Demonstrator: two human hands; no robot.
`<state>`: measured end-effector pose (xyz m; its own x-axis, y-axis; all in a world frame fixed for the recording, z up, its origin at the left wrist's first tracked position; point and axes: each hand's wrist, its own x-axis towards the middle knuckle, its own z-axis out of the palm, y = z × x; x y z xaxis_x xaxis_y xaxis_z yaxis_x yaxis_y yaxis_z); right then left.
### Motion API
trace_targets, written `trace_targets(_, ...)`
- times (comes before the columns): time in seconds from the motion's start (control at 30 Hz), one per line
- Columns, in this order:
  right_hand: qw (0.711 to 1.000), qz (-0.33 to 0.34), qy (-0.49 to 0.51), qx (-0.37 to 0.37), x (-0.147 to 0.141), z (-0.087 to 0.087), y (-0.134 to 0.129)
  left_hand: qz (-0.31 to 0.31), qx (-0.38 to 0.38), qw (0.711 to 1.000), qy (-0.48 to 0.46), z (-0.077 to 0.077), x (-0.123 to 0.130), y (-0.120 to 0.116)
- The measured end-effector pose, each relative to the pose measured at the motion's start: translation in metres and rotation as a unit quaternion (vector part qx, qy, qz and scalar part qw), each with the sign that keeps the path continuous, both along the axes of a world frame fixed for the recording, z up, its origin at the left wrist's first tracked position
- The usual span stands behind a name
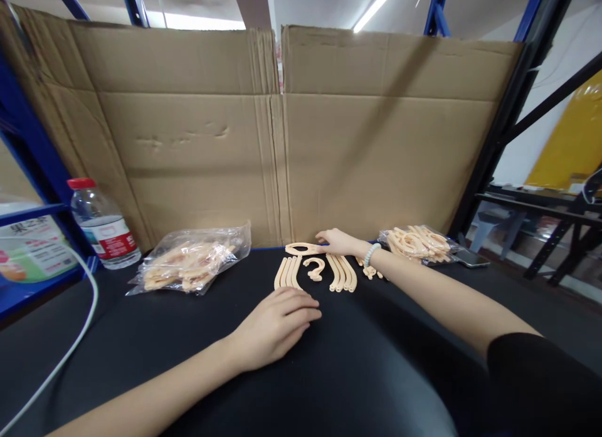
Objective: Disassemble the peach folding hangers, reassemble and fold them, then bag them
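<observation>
My left hand (281, 324) lies palm down on the black tabletop, fingers stretched out and holding nothing. Just beyond its fingertips is a group of curved cream plastic strips (286, 274) set side by side. My right hand (345, 242) reaches to the table's back edge, its fingers closed at the right end of a long cream plastic piece with an oval opening (288, 249); the hand covers that end. Between the two hands lies a cream plastic hook (316, 273). A second row of curved strips (347, 278) sits right of it, and small cream parts (370, 272) lie under my right wrist.
Clear bags of cream parts lie at left (190, 261) and right (418, 244). A phone (471, 259) is by the right bag. At far left stand a water bottle (110, 233) and a white cable (82, 333). Cardboard (197, 148) walls off the back.
</observation>
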<state>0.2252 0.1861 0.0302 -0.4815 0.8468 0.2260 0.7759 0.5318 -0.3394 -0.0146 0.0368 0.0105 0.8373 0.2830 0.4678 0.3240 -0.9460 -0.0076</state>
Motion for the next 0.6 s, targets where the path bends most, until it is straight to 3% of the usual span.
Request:
trace_targets(0.2,0.999,0.011,0.035,-0.008,-0.014,-0.007,0.003,-0.016,0.026,0.999,0.032,0.002,0.001,-0.004)
trace_targets(0.4,0.98,-0.011,0.197,0.01,-0.003,-0.005,-0.004,-0.039,0.029,0.998,0.036,0.0,0.0,-0.003)
trace_targets(0.5,0.958,-0.032,0.286,0.007,0.007,0.0,-0.017,-0.032,0.043,0.998,0.033,0.001,-0.001,-0.004)
trace_targets(0.6,0.934,-0.041,0.354,0.011,0.019,0.009,-0.046,-0.016,0.058,0.998,0.011,0.0,-0.001,-0.004)
